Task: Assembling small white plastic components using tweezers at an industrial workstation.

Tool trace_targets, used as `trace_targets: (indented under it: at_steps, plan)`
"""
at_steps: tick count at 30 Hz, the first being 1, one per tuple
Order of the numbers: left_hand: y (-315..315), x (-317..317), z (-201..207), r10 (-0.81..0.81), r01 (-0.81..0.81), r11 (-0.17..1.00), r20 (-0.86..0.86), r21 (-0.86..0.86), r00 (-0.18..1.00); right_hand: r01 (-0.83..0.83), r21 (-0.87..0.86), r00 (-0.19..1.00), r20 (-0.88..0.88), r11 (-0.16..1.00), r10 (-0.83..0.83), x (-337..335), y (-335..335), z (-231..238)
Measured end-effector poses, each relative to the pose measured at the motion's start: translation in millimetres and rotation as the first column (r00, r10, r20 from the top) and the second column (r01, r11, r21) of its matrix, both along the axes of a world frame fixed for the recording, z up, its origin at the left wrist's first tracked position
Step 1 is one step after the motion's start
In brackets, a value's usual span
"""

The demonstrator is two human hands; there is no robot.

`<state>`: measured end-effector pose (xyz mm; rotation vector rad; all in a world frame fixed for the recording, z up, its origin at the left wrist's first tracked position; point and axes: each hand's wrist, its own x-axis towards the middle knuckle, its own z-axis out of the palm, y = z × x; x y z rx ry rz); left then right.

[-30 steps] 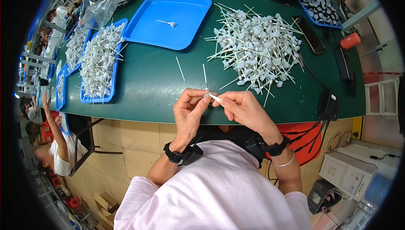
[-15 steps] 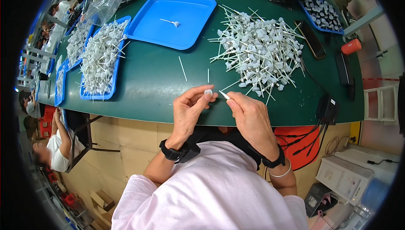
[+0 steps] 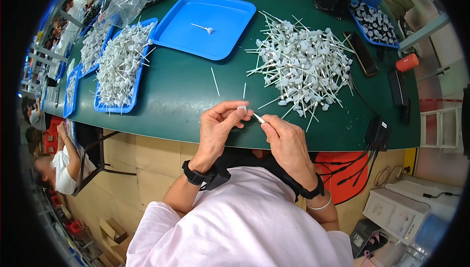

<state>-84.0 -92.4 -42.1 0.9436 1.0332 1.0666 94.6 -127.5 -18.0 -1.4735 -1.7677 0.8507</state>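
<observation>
My left hand [image 3: 215, 125] pinches a small white plastic cap [image 3: 242, 110] between thumb and fingers, near the table's front edge. A thin white stem [image 3: 245, 91] shows just beyond its fingers; whether it joins the cap I cannot tell. In my right hand [image 3: 289, 142] is a slim white pointed tool [image 3: 260, 119], gripped between thumb and forefinger. Its tip points at the left fingertips, close to the cap. To the far right of the hands lies a large heap of white capped stems [image 3: 303, 66].
A blue tray [image 3: 220, 46] holds one capped stem [image 3: 209, 30]. Filled blue trays [image 3: 138, 78] stand at the left. One loose stick [image 3: 215, 82] lies on the green table [image 3: 181, 95]. A phone [image 3: 361, 54], red cylinder [image 3: 407, 62] and cables are at the right. A person [image 3: 71, 169] sits at the left.
The tool's tip has come nearer to the left fingertips as my right hand shifted slightly left and toward me. The whole view has moved a little.
</observation>
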Motion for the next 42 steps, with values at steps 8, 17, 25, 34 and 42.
trace_targets:
  at_steps: [8, 17, 25, 34, 42]
  plan:
    - [2, -1, 5, -0.020, 0.020, 0.999, 0.012, -0.038, 1.000, -0.007, -0.025, 1.000, 0.006, 1.000, 0.007, 0, -1, -3]
    - [1, -3, 2, -0.018, 0.019, 0.999, 0.045, -0.031, 0.999, -0.003, -0.031, 1.000, 0.011, 1.000, 0.004, -1, -3, -11]
    - [4, -5, -4, 0.009, -0.008, 1.000, 0.045, -0.021, 0.999, 0.005, -0.057, 1.000, 0.030, 0.998, -0.003, -1, -2, -19]
    - [9, -5, 6, -0.054, 0.068, 0.990, 0.115, -0.121, 0.992, 0.022, -0.062, 0.999, 0.039, 0.998, -0.020, -2, 0, -24]
    - [11, -8, 12, -0.084, 0.099, 0.989, 0.134, -0.110, 0.987, 0.019, -0.052, 0.996, 0.089, 0.998, -0.014, -4, -1, -24]
